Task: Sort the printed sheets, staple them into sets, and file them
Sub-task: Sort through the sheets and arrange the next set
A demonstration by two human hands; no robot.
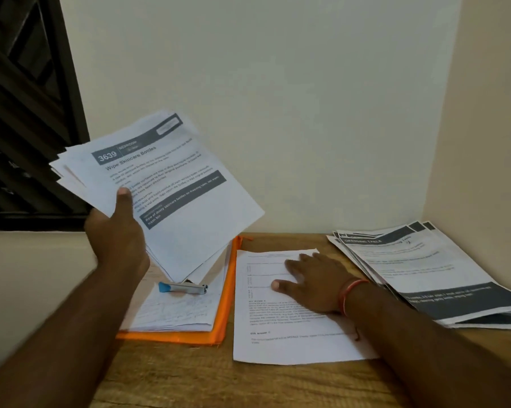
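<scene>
Above the wooden worktop [189, 384], a fanned sheaf of printed sheets [189, 201] is held up in the left hand [117, 234], thumb pinched over the top page, headed "Wipe Skincare Bottles". Flat under the straight, spread fingers [295, 265] of the right hand [316, 285] lies a text sheet [292, 346]. Just below the left fingers, a blue-tipped stapler [183, 288] rests on loose papers [174, 313] lying on an orange folder [219, 325]. On the outer side of the right fingers sits a fanned pile of dark-banded sheets [425, 269]. Sorting looks partway through; no stapled set is plainly visible, and stapling and filing appear yet to come.
</scene>
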